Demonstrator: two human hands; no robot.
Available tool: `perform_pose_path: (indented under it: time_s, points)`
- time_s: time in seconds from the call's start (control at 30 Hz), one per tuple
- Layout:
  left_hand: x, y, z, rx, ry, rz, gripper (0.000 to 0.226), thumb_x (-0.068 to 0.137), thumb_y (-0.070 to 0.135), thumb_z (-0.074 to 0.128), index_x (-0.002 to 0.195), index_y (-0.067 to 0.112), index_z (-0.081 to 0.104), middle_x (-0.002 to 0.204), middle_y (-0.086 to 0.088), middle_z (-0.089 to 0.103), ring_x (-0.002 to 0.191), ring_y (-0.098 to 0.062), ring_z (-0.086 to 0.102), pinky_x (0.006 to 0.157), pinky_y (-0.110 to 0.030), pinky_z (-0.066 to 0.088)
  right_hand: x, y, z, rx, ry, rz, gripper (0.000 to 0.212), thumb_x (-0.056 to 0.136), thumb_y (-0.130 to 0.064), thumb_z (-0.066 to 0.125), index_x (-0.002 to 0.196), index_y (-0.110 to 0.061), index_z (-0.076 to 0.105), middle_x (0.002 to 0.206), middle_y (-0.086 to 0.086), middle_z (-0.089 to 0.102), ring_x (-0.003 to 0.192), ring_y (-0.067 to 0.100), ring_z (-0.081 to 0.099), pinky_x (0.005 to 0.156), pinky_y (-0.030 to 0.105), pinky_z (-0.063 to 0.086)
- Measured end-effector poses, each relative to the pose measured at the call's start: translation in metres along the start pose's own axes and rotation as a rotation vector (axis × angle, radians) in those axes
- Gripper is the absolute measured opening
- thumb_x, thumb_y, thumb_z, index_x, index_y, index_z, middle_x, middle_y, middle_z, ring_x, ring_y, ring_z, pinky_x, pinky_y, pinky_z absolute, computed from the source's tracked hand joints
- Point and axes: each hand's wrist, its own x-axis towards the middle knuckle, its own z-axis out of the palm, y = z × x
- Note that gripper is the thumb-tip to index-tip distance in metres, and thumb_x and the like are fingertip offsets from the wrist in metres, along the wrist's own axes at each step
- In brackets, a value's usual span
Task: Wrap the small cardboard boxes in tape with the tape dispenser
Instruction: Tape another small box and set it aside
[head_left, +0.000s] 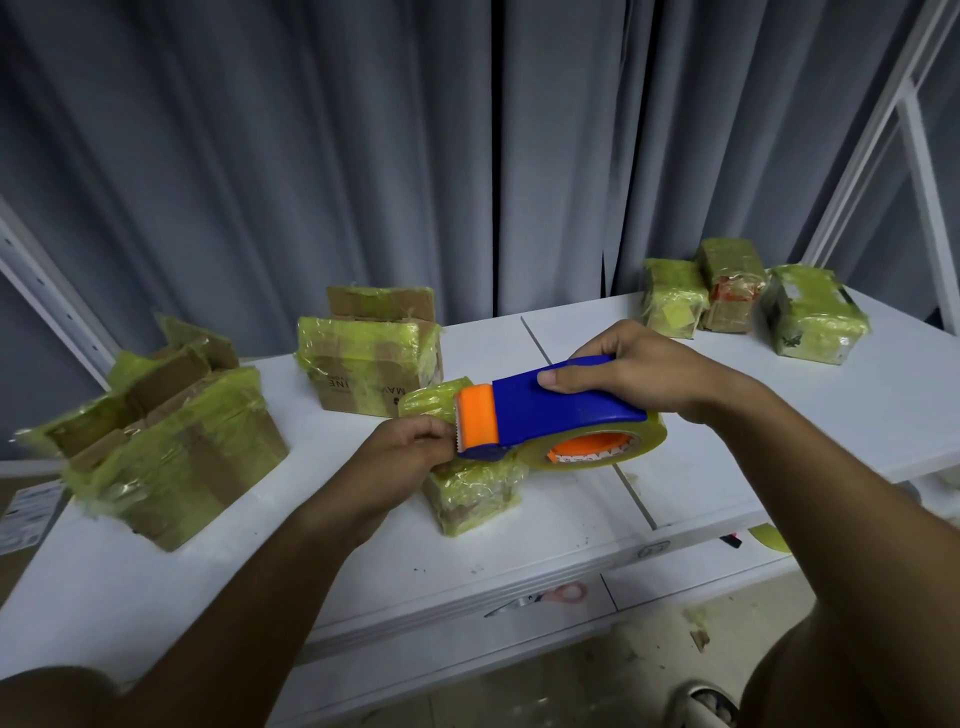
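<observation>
With three wrapped boxes (753, 306) set aside at the bench's (571, 530) far right, the right hand (639, 371) grips the tape dispenser (545, 410) over a mostly taped small box (472, 493) mid-bench, which the left hand (410, 447) holds, while larger boxes (171, 441) at left look only partly wrapped.

Six cardboard boxes wrapped in yellowish tape sit on the white table (218, 561) — two at left (171, 441) (370, 353), one in the middle (470, 493), three at far right (672, 299) (730, 293) (813, 319). One tape dispenser (550, 410) — two hands (410, 457) (644, 371).
</observation>
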Motion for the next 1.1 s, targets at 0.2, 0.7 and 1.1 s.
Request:
perform_pose_path:
  time_s: [0.2, 0.7, 1.1]
  points:
    - [-0.005, -0.001, 0.0, 0.023, -0.019, -0.016, 0.02, 0.096, 0.006, 0.053, 0.105, 0.014, 0.069, 0.089, -0.003, 0.07, 0.079, -0.011, 0.061, 0.067, -0.026, 0.043, 0.0, 0.0, -0.001, -0.006, -0.014, -0.019, 0.052, 0.069, -0.061, 0.068, 0.093, -0.016, 0.078, 0.083, -0.004, 0.079, 0.077, 0.015, 0.076, 0.067, 0.025, 0.055]
    - [-0.008, 0.0, 0.01, 0.116, 0.064, -0.007, 0.014, 0.101, 0.017, 0.051, 0.095, 0.016, 0.063, 0.074, 0.007, 0.06, 0.062, 0.0, 0.055, 0.05, -0.011, 0.039, 0.0, 0.002, -0.002, -0.029, -0.023, -0.027, 0.035, 0.083, -0.052, 0.071, 0.087, -0.017, 0.076, 0.078, -0.004, 0.078, 0.072, 0.012, 0.075, 0.062, 0.022, 0.051]
    - [-0.016, -0.015, 0.015, 0.214, 0.17, 0.031, 0.015, 0.1, 0.012, 0.047, 0.092, 0.021, 0.056, 0.089, 0.004, 0.066, 0.093, -0.011, 0.062, 0.067, -0.02, 0.04, 0.0, 0.011, -0.018, -0.117, -0.071, -0.017, 0.062, 0.063, -0.068, 0.068, 0.088, -0.013, 0.079, 0.082, 0.003, 0.078, 0.079, 0.019, 0.075, 0.07, 0.027, 0.055]
